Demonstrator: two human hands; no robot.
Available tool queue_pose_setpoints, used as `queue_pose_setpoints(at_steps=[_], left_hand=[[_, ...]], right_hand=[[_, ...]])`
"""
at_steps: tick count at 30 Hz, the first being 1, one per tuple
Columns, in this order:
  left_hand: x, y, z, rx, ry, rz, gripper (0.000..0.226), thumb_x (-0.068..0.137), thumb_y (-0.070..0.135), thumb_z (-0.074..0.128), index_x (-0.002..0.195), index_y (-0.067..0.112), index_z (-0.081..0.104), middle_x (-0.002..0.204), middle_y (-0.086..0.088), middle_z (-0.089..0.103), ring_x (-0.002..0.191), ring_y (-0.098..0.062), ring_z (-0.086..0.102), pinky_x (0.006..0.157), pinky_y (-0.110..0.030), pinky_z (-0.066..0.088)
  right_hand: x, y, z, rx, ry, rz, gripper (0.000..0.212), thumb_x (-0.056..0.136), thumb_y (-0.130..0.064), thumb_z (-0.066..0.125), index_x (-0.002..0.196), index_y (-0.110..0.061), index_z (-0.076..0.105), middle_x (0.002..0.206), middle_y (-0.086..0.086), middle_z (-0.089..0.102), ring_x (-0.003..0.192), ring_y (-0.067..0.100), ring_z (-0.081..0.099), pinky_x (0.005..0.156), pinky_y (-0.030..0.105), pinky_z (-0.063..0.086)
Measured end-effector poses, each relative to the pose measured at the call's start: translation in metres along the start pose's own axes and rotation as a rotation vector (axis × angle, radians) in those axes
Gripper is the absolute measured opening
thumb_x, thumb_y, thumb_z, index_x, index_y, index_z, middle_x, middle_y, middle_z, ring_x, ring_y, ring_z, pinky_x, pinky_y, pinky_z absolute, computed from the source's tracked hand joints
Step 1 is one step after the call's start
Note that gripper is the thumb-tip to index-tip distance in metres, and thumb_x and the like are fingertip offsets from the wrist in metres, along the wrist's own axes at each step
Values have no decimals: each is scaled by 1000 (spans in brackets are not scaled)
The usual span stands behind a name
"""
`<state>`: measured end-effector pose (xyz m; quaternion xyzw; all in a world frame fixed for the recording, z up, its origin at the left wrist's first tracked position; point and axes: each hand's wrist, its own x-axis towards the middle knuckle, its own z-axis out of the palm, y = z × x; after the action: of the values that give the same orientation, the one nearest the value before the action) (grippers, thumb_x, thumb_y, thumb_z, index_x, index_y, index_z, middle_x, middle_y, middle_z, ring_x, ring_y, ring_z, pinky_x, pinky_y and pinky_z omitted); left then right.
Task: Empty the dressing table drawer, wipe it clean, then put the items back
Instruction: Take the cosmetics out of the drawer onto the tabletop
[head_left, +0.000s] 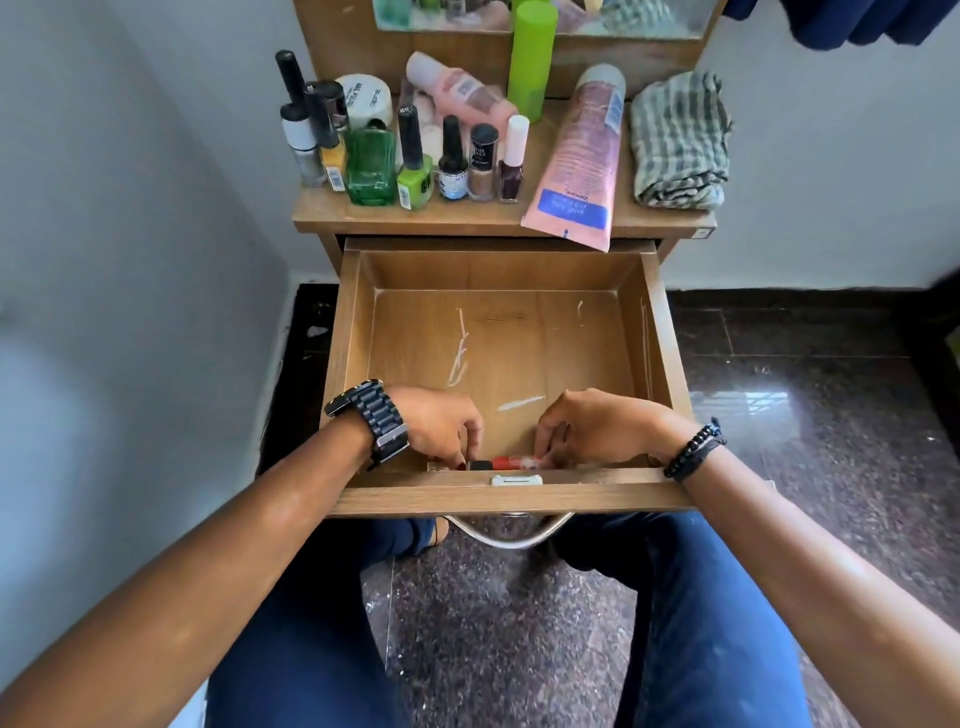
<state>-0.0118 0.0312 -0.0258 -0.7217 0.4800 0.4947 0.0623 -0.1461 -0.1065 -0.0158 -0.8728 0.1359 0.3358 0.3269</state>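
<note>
Drawer (660, 332): pulled open; we see only small items left by its front wall.
Left hand (441, 423): pinching a small item there.
Right hand (597, 428): fingers curled on the red tube (511, 462).
Advice: we should lift these straight up to the tabletop (467, 213).

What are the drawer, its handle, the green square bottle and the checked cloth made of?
Drawer: wood or wood-look laminate, matt, grain lines showing, pale scuffs on the floor.
Handle: probably metal, polished, with bright reflections.
Green square bottle: looks like glass, though clear plastic is possible; transparent and glossy.
Checked cloth: woven fabric, soft, folded, with rumpled edges.
</note>
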Motion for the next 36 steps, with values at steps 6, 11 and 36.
queue_pose_setpoints(at_steps=[6,11,36], left_hand=[[-4,-5,-1,-35,-6,29,21,84,8,61,101,20,61,92,5,64,94,-18,63,87,-36,51],[-9,-1,-1,26,-12,-6,23,88,14,58,110,19,62,95,5,61,80,-7,52,71,-24,43],[-53,43,-96,-1037,984,281,35,93,18,53,124,1,48,103,-15,61,68,-15,63,58,-24,57]], right_hand=[[1,6,0,99,-9,-13,12,83,-19,70,95,-18,71,87,-8,70,80,6,63,77,22,51],[-4,10,-3,339,-13,-55,20,84,-6,66,104,-7,67,86,2,70,71,8,61,66,19,51],[6,-52,-167,331,1167,-51,32,81,-36,70,71,-6,69,73,3,68,68,16,62,60,24,47]])
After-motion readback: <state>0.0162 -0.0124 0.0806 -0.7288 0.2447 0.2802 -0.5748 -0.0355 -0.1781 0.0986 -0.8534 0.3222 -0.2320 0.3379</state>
